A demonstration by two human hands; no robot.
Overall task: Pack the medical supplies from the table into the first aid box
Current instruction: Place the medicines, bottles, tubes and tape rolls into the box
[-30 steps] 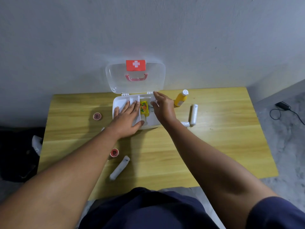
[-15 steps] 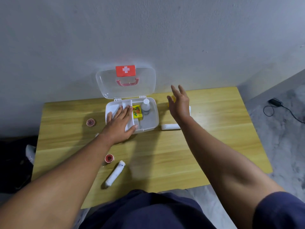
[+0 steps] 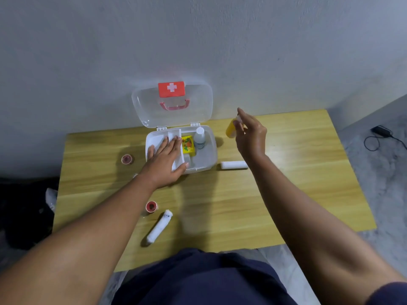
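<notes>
Down at the near edge of the desk (image 3: 242,216), a white gauze roll (image 3: 159,226) lies tilted, and just beyond it sits a small red-centred tape roll (image 3: 151,206). Further in, the left hand (image 3: 164,162) is pressed flat, fingers spread, on the white tray in the left part of the first aid box (image 3: 206,160), gripping nothing. A second red tape roll (image 3: 127,159) sits off to the left of the box, clear of it. On the other side, a second white gauze roll (image 3: 234,165) lies flat just beside the box's right wall. Inside the box, a yellow packet (image 3: 188,145) stands next to the tray, with a clear bottle (image 3: 200,138) upright beside it. Now the right hand (image 3: 251,137) is raised over the desk to the right of the box, fingers loose at the yellow bottle (image 3: 230,129); whether they've actually closed on it, I can't tell. At the back, the clear lid (image 3: 198,106) stands open against the wall, red cross label on top.
</notes>
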